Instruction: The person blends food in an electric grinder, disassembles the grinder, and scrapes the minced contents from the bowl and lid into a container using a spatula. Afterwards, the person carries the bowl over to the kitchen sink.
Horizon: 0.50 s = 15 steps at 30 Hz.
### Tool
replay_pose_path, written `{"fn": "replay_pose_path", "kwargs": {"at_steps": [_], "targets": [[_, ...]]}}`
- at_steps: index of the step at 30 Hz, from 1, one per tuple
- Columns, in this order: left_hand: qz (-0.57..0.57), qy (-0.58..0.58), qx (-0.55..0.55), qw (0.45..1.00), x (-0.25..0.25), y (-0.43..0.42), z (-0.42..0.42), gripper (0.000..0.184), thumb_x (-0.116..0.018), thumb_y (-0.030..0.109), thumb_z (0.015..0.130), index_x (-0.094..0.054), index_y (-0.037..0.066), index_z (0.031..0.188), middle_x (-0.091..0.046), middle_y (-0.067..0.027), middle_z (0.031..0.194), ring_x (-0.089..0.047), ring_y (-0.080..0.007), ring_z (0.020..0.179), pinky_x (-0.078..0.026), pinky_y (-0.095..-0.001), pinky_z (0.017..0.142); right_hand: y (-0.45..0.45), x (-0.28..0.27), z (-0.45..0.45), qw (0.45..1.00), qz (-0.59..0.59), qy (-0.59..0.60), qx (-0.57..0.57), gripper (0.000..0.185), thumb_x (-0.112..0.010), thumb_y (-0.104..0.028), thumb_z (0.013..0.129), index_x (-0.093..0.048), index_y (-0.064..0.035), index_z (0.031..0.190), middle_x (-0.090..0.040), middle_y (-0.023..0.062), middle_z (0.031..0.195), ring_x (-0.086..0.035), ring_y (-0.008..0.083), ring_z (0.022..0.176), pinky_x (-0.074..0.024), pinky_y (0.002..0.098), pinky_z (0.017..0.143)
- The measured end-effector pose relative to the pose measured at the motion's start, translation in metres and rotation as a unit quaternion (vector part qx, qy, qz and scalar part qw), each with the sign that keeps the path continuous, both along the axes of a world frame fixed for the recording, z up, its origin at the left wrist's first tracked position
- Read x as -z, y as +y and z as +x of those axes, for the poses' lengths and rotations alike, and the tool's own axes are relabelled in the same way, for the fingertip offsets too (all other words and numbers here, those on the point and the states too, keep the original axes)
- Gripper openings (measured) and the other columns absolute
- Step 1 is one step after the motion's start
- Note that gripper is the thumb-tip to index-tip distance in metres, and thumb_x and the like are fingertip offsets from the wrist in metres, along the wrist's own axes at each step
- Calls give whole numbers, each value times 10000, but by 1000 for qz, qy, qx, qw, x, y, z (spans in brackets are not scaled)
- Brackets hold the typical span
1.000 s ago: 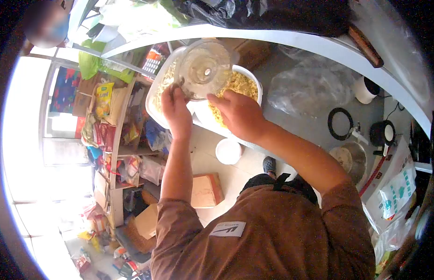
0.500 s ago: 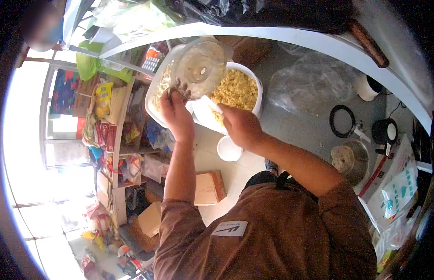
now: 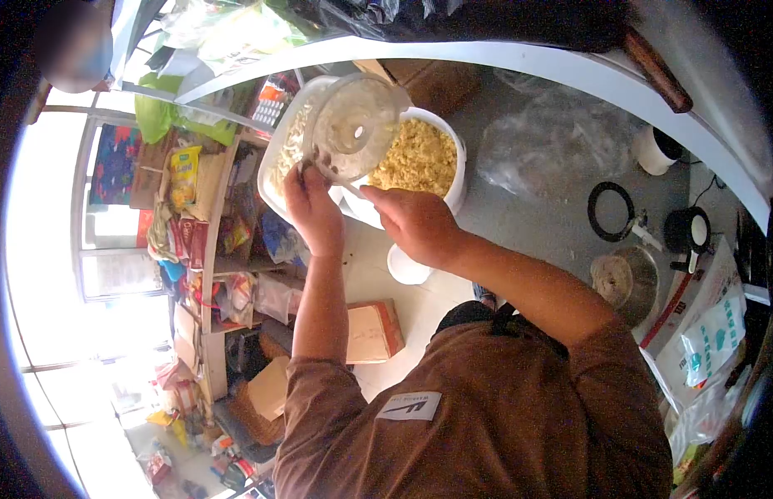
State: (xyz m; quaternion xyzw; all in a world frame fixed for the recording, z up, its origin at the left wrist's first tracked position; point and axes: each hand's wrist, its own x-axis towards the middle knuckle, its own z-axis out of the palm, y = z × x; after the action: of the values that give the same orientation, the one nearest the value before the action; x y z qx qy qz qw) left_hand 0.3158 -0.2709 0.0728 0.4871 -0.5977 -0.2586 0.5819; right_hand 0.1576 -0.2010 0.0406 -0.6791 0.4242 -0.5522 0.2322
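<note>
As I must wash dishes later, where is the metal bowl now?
In the head view, the metal bowl is on the grey counter, toward the right, beside the black ring.

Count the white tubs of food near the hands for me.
2: one tub holding yellow, crumbly food, nearer the right hand; another tub holding pale food, nearer the left hand, partly behind the clear container. Others may be hidden.
</note>
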Motion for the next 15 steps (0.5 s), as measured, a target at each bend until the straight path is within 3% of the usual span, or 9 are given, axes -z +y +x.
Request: {"fn": "replay_pose_path", "kwargs": {"at_steps": [2, 4, 6, 8, 10, 12, 14, 15], "targets": [[-19, -22, -7, 1000, -1, 0, -1, 218, -487, 126, 964, -530, -40, 1100, -601, -95, 957, -573, -138, 851, -499, -281, 749, -1, 0, -3, 967, 157, 199, 1, 401, -539, -49, 826, -534, -29, 1227, -649, 189, 890, -640, 342, 827, -503, 454, 685], [-37, -43, -17, 998, -4, 1, -1, 219, -492, 131, 962, -537, -44, 1087, -605, -99, 945, -570, -140, 840, -493, -277, 737, -3, 5, -10, 968, 170, 185, 13, 408, -540, -48, 823, -535, -41, 1231, -643, 184, 870, -638, 337, 806, -504, 447, 670], [-38, -113, -42, 992, -6, 4, 4, 222, -492, 127, 961, -536, -51, 1084, -612, -114, 923, -571, -146, 834, -493, -284, 733, 1, 4, -12, 985, 86, 142, 39, 317, -464, -110, 855, -583, -58, 1144, -643, 181, 825, -644, 343, 759, -502, 458, 645], [-37, -102, -36, 993, 0, 2, 9, 219, -492, 123, 959, -536, -51, 1084, -614, -119, 925, -576, -152, 837, -493, -290, 745, 3, 3, -10, 991, 60, 122, 2, 326, -476, -110, 841, -596, -71, 1142, -630, 181, 809, -638, 344, 741, -499, 466, 648], [-43, -89, -26, 995, -6, 2, 3, 217, -492, 120, 957, -536, -51, 1083, -616, -125, 927, -581, -158, 841, -493, -296, 757, -8, 11, -12, 977, 119, 171, 53, 394, -543, -42, 801, -575, -71, 1193, -631, 177, 839, -628, 335, 766, -499, 457, 659], [-23, -88, -30, 995, -13, 11, -1, 208, -497, 104, 948, -544, -48, 1082, -624, -123, 924, -594, -169, 839, -494, -302, 766, -13, 15, -20, 960, 184, 201, 69, 356, -506, -53, 820, -601, -83, 1162, -634, 180, 845, -628, 341, 772, -498, 462, 669], [-35, -88, -28, 995, -10, 10, 1, 202, -499, 97, 944, -550, -45, 1079, -629, -128, 925, -599, -170, 833, -496, -303, 761, -13, 14, -22, 981, 103, 151, 68, 337, -503, -95, 815, -623, -87, 1130, -629, 181, 801, -637, 339, 749, -500, 475, 641], [-46, -88, -24, 995, -7, 10, 2, 197, -501, 90, 940, -555, -43, 1076, -633, -133, 926, -603, -172, 828, -498, -303, 757, -8, 9, -20, 985, 95, 138, 44, 368, -472, -68, 834, -613, -104, 1172, -637, 187, 841, -632, 345, 772, -506, 459, 684]]}}
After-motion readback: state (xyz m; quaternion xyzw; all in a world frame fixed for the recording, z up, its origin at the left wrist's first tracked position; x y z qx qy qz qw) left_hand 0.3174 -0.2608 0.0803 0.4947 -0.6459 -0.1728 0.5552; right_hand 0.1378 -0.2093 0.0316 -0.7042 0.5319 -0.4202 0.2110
